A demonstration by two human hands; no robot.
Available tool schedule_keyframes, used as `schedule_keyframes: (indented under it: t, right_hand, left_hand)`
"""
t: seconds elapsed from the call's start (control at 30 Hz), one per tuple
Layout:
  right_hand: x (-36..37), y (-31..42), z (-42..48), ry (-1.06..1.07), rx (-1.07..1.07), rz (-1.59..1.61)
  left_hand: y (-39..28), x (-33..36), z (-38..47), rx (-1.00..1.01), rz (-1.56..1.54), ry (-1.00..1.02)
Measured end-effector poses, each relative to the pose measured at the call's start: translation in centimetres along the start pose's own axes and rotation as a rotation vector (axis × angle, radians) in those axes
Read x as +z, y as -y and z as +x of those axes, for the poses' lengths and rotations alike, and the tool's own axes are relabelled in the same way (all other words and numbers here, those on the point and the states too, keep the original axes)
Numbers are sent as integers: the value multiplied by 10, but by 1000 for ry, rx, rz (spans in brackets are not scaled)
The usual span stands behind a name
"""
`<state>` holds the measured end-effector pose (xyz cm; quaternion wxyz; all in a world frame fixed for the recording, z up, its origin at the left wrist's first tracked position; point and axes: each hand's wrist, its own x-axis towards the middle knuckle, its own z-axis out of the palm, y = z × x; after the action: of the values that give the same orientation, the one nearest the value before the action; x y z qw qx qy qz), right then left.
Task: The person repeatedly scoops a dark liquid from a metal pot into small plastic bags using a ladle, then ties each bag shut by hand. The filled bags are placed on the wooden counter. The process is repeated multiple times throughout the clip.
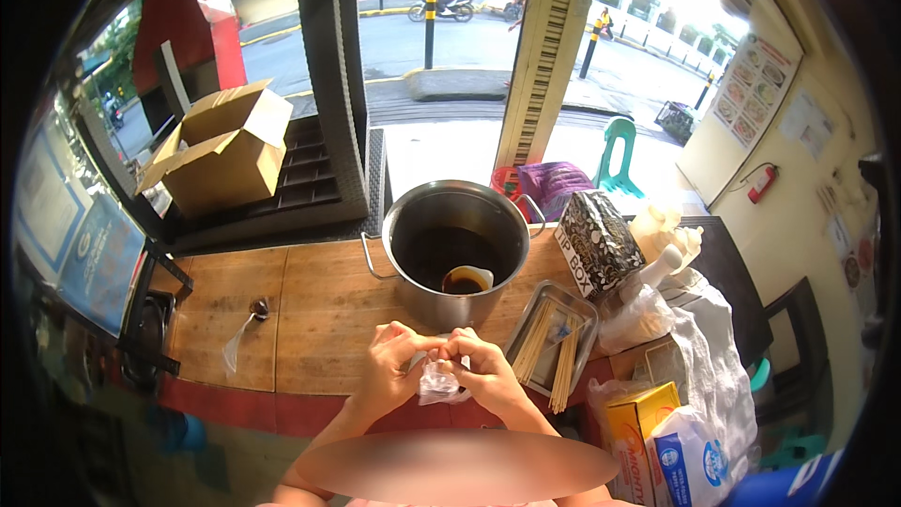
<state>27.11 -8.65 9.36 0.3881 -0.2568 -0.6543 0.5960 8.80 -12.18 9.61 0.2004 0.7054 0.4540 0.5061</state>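
My left hand [394, 366] and my right hand [479, 370] meet at the table's front edge, both pinching the top of clear thin plastic bags [440, 386]. Just beyond them stands a large steel pot [450, 306] with two loop handles and dark brown liquid inside. A light-coloured scoop or cup [481, 273] sits in the liquid, partly filled with it. On the table to the left lies a small tied plastic bag [260, 308] with dark contents, its loose end trailing towards me.
Right of the pot are a metal tray [590, 320] of wooden sticks [533, 341], a patterned tip box [598, 239] and plastic bags [637, 320]. A yellow box [640, 412] stands lower right. An open cardboard box [225, 176] is at the back left; the street lies beyond.
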Motion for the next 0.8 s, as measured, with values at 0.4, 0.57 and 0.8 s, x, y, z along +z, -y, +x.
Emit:
schedule_keyframes:
  t: [0.4,0.57,0.8]
  right_hand:
    - [9,17,-3,-34,-313,-662]
    - [23,31,-6,-58,-510,-979]
    - [27,39,12,-244,-777,-847]
  left_hand:
    - [-1,-20,-6,-642,-1223,-154]
    - [-8,-30,5,-641,-1061,-193]
    - [-31,-34,18,-474,-1075,-129]
